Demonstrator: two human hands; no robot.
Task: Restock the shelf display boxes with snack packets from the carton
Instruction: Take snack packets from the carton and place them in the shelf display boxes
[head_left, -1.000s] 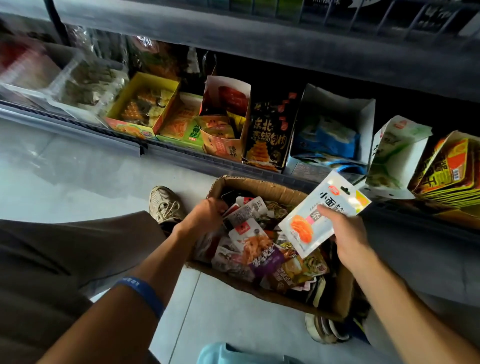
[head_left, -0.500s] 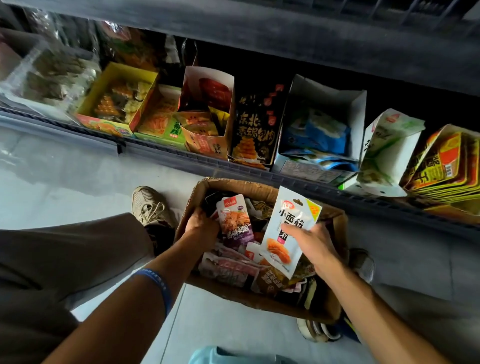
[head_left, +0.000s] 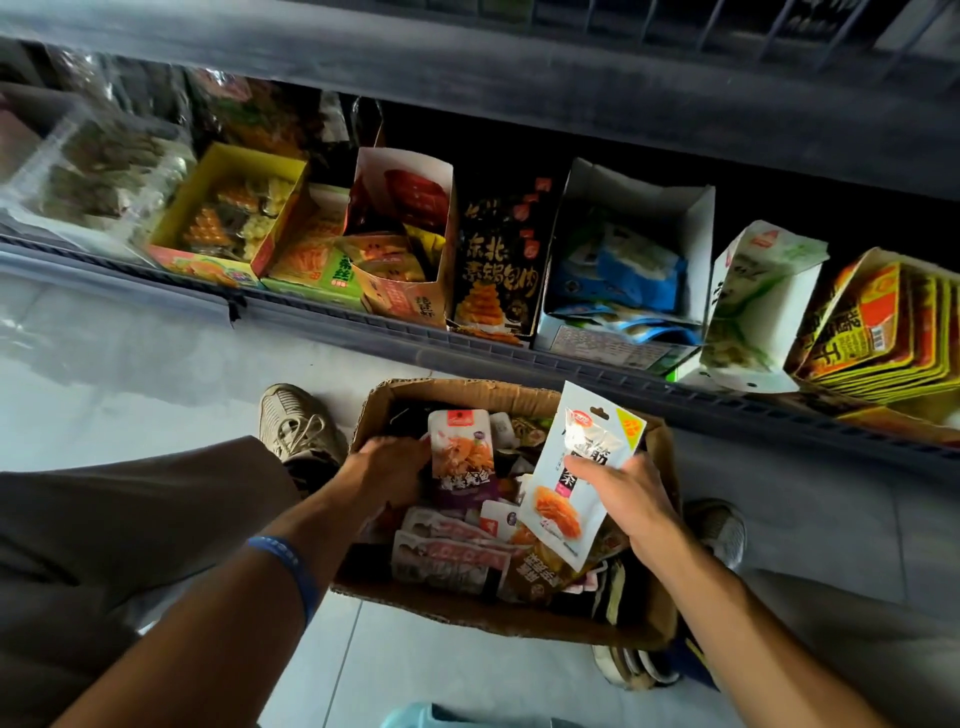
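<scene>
A brown cardboard carton (head_left: 498, 621) sits on the floor between my feet, filled with several mixed snack packets. My right hand (head_left: 631, 501) pinches a white packet (head_left: 579, 467) with an orange picture, held upright over the carton's right side. My left hand (head_left: 387, 470) reaches into the carton's left side and grips a purple and orange packet (head_left: 461, 457), lifted on end. Red and white packets (head_left: 449, 558) lie flat near the carton's front. Display boxes stand in a row on the low shelf (head_left: 519, 358) behind the carton.
On the shelf stand a yellow box (head_left: 182, 228), an orange box (head_left: 447, 249), a black box (head_left: 498, 260), a white box with blue packets (head_left: 696, 228), a green and white box (head_left: 753, 306) and stacked yellow packets (head_left: 883, 332). An upper shelf edge (head_left: 467, 67) overhangs. Shoes flank the carton.
My right hand has drawn the white packet back from near the shelf down to over the carton. My left hand has pulled the purple and orange packet upright out of the pile.
</scene>
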